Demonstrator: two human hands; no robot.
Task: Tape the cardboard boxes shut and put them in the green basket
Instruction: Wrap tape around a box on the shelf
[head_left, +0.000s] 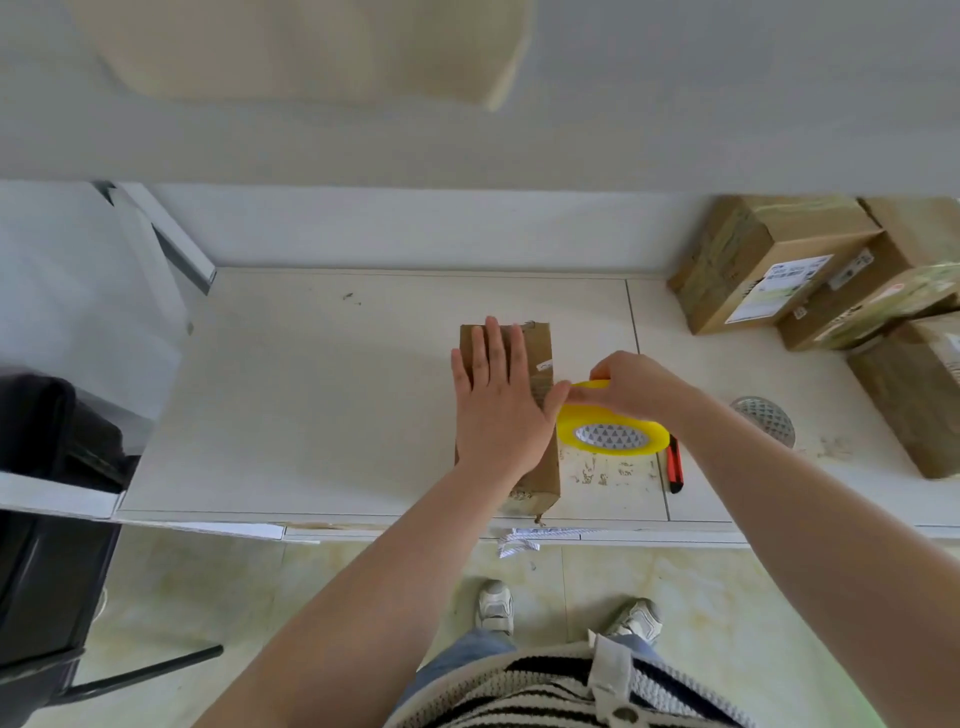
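Head view, left hand (498, 400) flat on box (540, 364), right hand (631, 384) gripping tape roll (613, 431)

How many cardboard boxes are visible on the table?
5: one box under the left hand; four stacked at the far right. More may be hidden.

We are wearing a knitted top (550, 686) in cream with black horizontal stripes, chunky in its weave, with a pale grey strap or tab (615, 675) lying over it and ending at a round fastener. Below it we are wearing blue denim jeans (457, 660). On our feet we are wearing 2 pale grey and white sneakers (496, 605) with laces. Both our forearms are showing bare, with no sleeves, watch or rings on our 2 hands (498, 405).
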